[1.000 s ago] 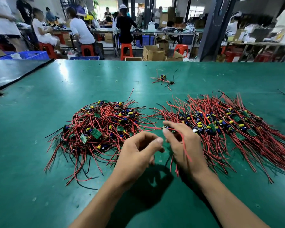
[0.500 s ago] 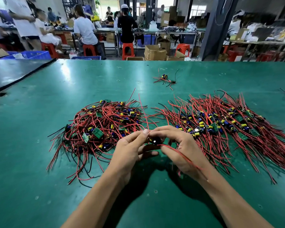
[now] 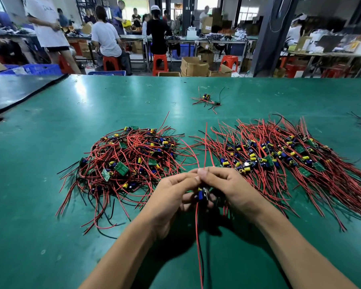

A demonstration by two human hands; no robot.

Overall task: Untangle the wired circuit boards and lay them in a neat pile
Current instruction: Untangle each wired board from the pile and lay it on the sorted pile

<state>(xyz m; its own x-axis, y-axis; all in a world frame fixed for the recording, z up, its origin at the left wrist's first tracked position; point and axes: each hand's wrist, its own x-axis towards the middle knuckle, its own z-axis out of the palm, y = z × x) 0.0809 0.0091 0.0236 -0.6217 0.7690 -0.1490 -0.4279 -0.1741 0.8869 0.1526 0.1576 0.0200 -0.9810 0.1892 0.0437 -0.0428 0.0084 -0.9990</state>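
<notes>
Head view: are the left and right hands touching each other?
Touching. Head view shows left hand and right hand fingertips meeting without a gap above the held circuit board.

Can make out no legible text: only faint dark lettering on a white T-shirt (image 3: pixel 47 21) at far left, too blurred to read, and small printed marks on the cardboard boxes (image 3: pixel 194 66) in the background, too tiny to decipher.

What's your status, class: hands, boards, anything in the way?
Left hand and right hand both pinch one wired circuit board. Tangled heap left, neat pile right. No obstruction seen.
</notes>
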